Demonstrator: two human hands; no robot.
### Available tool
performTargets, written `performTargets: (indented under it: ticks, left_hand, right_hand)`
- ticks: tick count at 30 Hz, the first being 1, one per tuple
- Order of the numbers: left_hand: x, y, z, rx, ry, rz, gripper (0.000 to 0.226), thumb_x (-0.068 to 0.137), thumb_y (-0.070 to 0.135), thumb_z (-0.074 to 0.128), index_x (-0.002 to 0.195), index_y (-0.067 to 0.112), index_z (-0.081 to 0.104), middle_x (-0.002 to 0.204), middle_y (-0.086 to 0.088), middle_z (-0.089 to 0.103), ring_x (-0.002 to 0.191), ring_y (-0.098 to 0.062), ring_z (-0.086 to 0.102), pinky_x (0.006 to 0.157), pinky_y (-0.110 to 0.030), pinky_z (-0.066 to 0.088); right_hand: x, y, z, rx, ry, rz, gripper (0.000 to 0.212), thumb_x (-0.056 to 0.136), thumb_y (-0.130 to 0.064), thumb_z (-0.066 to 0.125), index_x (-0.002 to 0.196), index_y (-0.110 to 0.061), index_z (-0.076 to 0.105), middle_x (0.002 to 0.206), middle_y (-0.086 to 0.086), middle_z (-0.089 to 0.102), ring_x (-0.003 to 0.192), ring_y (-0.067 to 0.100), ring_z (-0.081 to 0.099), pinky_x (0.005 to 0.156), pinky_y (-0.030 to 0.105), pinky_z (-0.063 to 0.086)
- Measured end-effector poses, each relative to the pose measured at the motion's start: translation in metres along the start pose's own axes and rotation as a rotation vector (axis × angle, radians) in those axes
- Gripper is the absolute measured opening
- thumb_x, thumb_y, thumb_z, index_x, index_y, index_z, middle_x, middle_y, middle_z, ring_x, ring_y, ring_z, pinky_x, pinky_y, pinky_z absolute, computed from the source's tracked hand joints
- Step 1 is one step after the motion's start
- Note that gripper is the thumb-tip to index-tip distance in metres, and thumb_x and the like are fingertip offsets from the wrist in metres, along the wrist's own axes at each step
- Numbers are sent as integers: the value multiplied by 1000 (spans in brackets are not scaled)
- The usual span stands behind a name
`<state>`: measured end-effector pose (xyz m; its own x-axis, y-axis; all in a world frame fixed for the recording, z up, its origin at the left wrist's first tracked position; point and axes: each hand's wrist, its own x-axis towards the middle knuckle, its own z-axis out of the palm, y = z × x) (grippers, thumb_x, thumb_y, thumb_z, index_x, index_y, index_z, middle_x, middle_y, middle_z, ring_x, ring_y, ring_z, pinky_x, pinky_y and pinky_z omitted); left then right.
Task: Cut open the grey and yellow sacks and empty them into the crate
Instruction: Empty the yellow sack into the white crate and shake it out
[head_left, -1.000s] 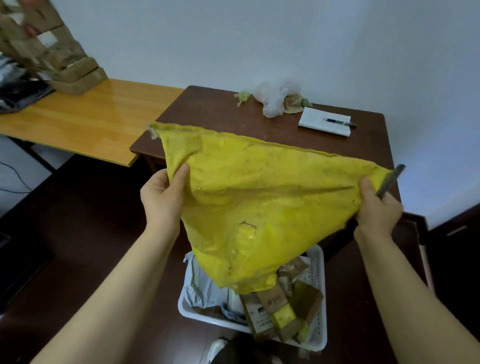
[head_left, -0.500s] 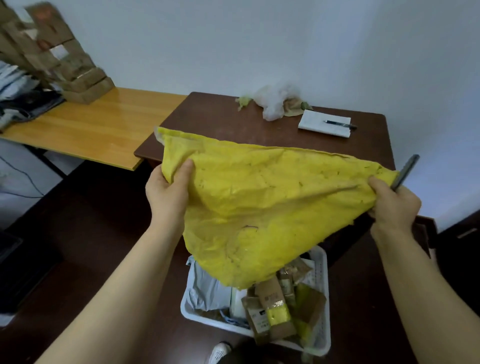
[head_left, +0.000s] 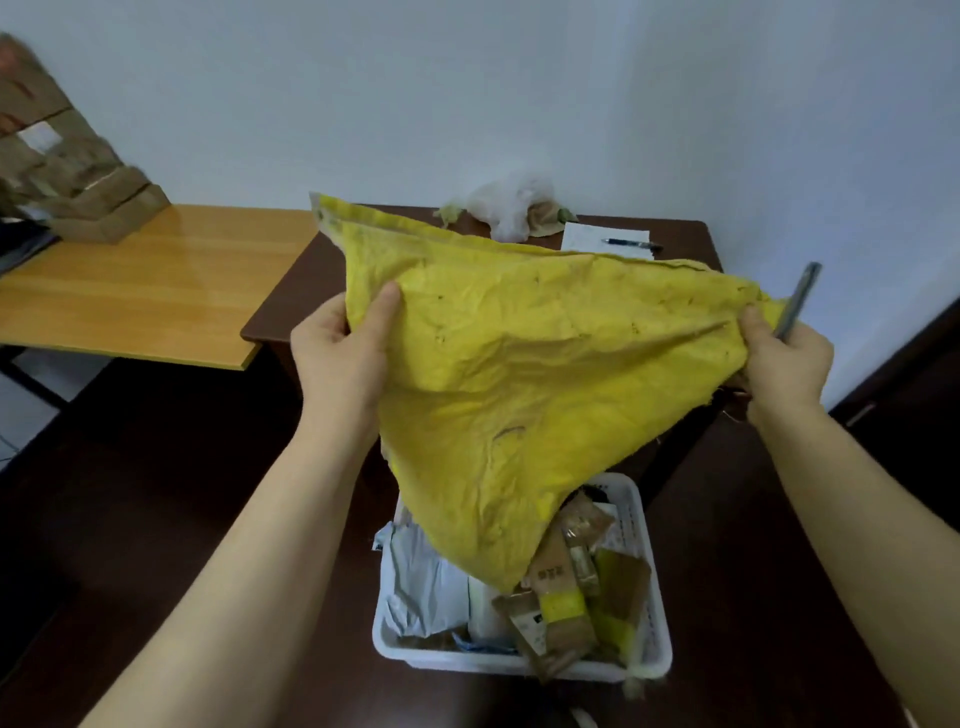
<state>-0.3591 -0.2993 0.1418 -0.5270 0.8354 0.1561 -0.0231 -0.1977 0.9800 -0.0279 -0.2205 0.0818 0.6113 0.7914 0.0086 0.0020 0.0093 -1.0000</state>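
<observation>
Sack (head_left: 519, 374): bright yellow, small dark specks, paler strip along top hem.
Crate (head_left: 447, 662): white, slotted walls.
Boxes (head_left: 558, 577) in crate: brown cardboard, yellow tape bands.
Mailer bags (head_left: 426, 587): pale grey-white.
Near table (head_left: 296, 306): dark reddish brown.
Side table (head_left: 145, 291): light orange wood grain, glossy.
Notepad (head_left: 592, 236): white.
Pen (head_left: 631, 243): dark blue.
Plastic bag (head_left: 511, 205): translucent white.
Cutter (head_left: 797, 299): grey.
Wall (head_left: 467, 93): pale bluish white.

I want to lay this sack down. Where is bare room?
The light wooden table is bare from the cardboard boxes to its right edge. The dark table is crowded at the back: plastic bag, notepad, pen. The crate is full.
</observation>
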Motion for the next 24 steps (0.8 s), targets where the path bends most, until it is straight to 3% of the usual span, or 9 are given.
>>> performTargets:
  ticks: [2, 4, 7, 11, 14, 16, 19, 21, 24]
  left_hand:
    - [1, 7, -10, -22, -10, 23, 9, 85, 20, 69, 77, 25, 72, 76, 11, 73, 76, -6, 69, 63, -20, 53]
    - [2, 11, -19, -35, -14, -6, 11, 86, 19, 69, 75, 22, 71, 76, 7, 72, 75, -9, 68, 65, -25, 53]
    - [0, 23, -29, -59, -68, -8, 16, 85, 18, 69, 69, 18, 70, 77, -5, 68, 74, -17, 64, 69, -34, 53]
    - [9, 43, -35, -159, -90, 55, 26, 80, 22, 70, 55, 22, 62, 67, -4, 59, 63, -15, 55, 57, -30, 47]
    - [10, 37, -38, -122, -127, 39, 16, 77, 17, 62, 67, 7, 55, 67, -6, 47, 61, -15, 43, 55, -28, 35]
    - [6, 23, -44, -28, -174, -16, 9, 79, 9, 61, 70, 8, 62, 72, -6, 59, 67, -20, 55, 61, -33, 44]
    - [4, 8, -57, 32, -127, -117, 28, 79, 1, 66, 72, 27, 71, 71, 8, 73, 73, -13, 70, 63, -30, 55]
    - [11, 11, -61, -21, -103, -137, 26, 74, -1, 69, 78, 25, 72, 72, 7, 74, 71, -11, 71, 58, -24, 54]
    - [22, 24, -57, -211, -130, -131, 16, 68, 14, 77, 82, 22, 75, 85, 1, 75, 78, -14, 71, 63, -25, 55]
  right_hand:
    - [-7, -13, 4, -5, 40, -89, 17, 86, -31, 64, 76, -19, 59, 69, -9, 55, 55, -1, 54, 49, 14, 47]
    - [-17, -21, 8, -123, -8, -134, 16, 88, -30, 62, 83, -14, 59, 68, -8, 52, 57, 2, 49, 46, 11, 42]
    - [-28, -33, 8, -157, 2, -129, 26, 87, -24, 64, 65, -18, 50, 62, -3, 46, 52, 8, 43, 40, 17, 37]
    - [-42, -71, 18, 57, 58, -154, 30, 83, -21, 64, 61, -22, 44, 59, -3, 42, 41, 3, 40, 37, 18, 34]
    - [-51, -71, 20, -2, 45, -112, 31, 85, -16, 61, 61, -20, 42, 60, 0, 39, 46, 9, 38, 39, 22, 31]
    - [-55, -62, 17, -77, 17, -47, 29, 85, -9, 60, 62, -18, 44, 62, 3, 41, 54, 14, 39, 44, 26, 34]
    - [-58, -54, 6, -65, -53, 11, 26, 82, -3, 68, 67, -16, 52, 68, 3, 52, 56, 13, 52, 49, 23, 47]
    - [-56, -62, -4, -6, -65, 5, 30, 75, -3, 75, 65, -18, 51, 66, 2, 53, 42, 4, 52, 36, 15, 38]
    - [-47, -73, -16, 16, -2, -28, 41, 68, -6, 81, 60, -22, 44, 61, -2, 50, 30, -3, 42, 32, 12, 30]
